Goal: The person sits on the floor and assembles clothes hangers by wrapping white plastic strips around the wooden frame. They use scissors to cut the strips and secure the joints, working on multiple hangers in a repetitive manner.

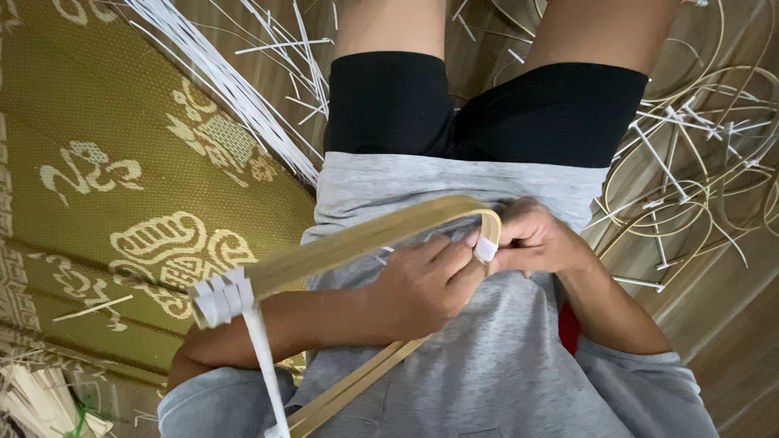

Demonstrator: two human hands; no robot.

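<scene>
A flat tan cane strip (357,241) is bent into a narrow loop that lies across my lap. My left hand (422,285) grips it just left of the sharp bend, thumb pressed on a white binding strip (485,248) wrapped around the bend. My right hand (537,238) pinches the same binding from the right side. Further left on the loop, a second white wrap (221,298) has several turns, and its loose tail (266,373) hangs toward the bottom edge. The loop's lower arm (357,381) passes under my left forearm.
A green and gold patterned mat (105,162) covers the floor on the left. A bundle of long white strips (235,81) lies beside my legs. Finished cane hoops with white ties (698,162) pile up on the wooden floor at right. Pale sticks (40,401) sit bottom left.
</scene>
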